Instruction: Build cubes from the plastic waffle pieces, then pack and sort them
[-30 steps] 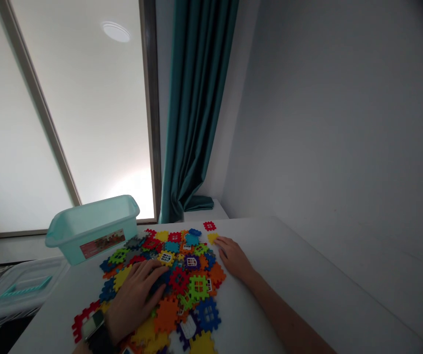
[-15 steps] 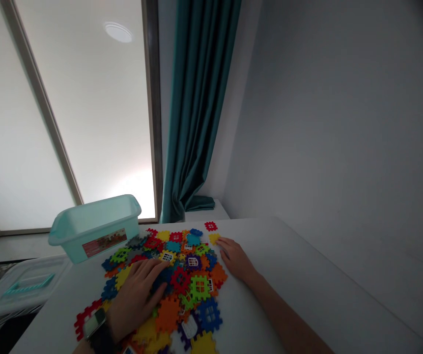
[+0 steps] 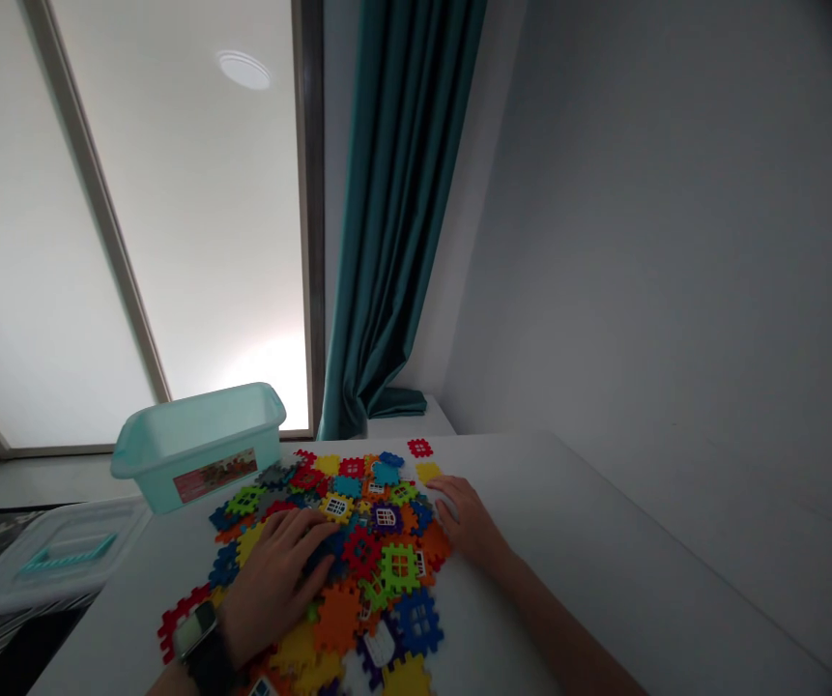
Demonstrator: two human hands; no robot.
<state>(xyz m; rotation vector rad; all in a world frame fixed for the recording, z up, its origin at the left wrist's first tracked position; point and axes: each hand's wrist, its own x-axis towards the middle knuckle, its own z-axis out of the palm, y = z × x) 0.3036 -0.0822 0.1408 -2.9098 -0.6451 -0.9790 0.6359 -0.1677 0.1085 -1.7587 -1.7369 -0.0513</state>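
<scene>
Dozens of flat, notch-edged plastic tiles point(image 3: 399, 567) in mixed colours are spread in a heap point(image 3: 363, 553) on a white desk point(image 3: 546, 503). The left hand point(image 3: 281, 580) is laid palm down over the heap's left part, its fingers loosely parted; whether any tile is gripped beneath cannot be told. Just beside the heap's far right corner, a yellow plastic tile point(image 3: 427, 472) appears to be touched by the right hand point(image 3: 466, 519), its thumb held apart from the fingers. A pale turquoise plastic bin point(image 3: 269, 449) is set left of the heap, at its far end. The step in hand is judged to be the placing of fingers on tiles; for the yellow one to be lifted, a pinch under its edge would be needed.
</scene>
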